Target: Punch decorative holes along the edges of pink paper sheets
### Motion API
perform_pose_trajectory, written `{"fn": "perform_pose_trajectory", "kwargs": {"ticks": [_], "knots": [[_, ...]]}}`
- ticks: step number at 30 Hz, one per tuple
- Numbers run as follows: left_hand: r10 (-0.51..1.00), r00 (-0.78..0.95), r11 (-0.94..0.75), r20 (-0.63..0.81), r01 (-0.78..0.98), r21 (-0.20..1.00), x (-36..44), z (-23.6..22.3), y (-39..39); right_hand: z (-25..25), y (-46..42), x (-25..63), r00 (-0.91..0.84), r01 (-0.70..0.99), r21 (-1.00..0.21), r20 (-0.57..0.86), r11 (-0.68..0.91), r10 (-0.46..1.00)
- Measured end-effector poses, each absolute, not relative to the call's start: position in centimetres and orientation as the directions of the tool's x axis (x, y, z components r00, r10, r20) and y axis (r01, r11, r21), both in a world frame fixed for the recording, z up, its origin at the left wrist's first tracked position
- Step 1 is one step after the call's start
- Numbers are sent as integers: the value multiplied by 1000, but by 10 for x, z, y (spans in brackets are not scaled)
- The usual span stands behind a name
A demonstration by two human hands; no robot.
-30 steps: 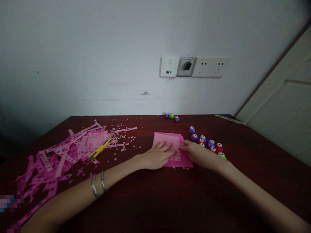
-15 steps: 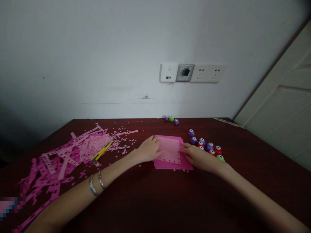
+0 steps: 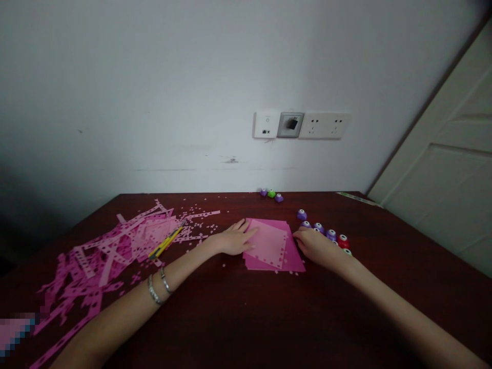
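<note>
A light pink sheet of paper [image 3: 269,243], with small holes punched along its right and lower edges, lies askew on darker pink sheets [image 3: 295,259]. My left hand [image 3: 235,240] rests at the left side of these sheets, fingers stretched out and the thumb over the light sheet. At the right edge of the darker paper is my right hand [image 3: 313,245], its fingers curled together; what they hold, if anything, is hidden. Close behind and beside that hand stand several small craft punches [image 3: 331,234] in purple, red and green, some partly covered by it.
Punched pink paper strips [image 3: 111,251] are heaped on the left of the dark red table [image 3: 246,323], with a yellow utility knife [image 3: 167,242] and tiny paper bits beside them. Three more punches [image 3: 271,193] stand near the wall. Wall sockets [image 3: 325,125] are above.
My left hand has moved from atop the light sheet to its left side. The light sheet has turned askew. My right hand has shifted slightly right, off the light sheet's edge.
</note>
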State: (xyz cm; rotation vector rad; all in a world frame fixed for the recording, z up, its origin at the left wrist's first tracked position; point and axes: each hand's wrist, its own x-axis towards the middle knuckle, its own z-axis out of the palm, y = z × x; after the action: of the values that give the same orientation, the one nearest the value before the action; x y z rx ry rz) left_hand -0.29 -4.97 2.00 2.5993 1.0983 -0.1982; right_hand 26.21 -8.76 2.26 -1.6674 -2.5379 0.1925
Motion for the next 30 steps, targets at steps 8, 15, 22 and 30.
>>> {"fn": "perform_pose_trajectory", "kwargs": {"ticks": [8,15,22,30], "knots": [[909,415,-396,-33,887,238,-10,38,-44,29,-62,249,-408,844,-311,155,436,900],[898,393,-355,-197,913,202,-5,37,-53,21,-39,222,-416,846,-329,81,419,906],[882,434,-374,-182,881,289,-7,34,-50,19,-28,214,-390,866,-333,14,373,921],[876,445,-384,-186,877,289,-9,24,-42,20,-26,210,-355,885,-334,-30,325,934]]}}
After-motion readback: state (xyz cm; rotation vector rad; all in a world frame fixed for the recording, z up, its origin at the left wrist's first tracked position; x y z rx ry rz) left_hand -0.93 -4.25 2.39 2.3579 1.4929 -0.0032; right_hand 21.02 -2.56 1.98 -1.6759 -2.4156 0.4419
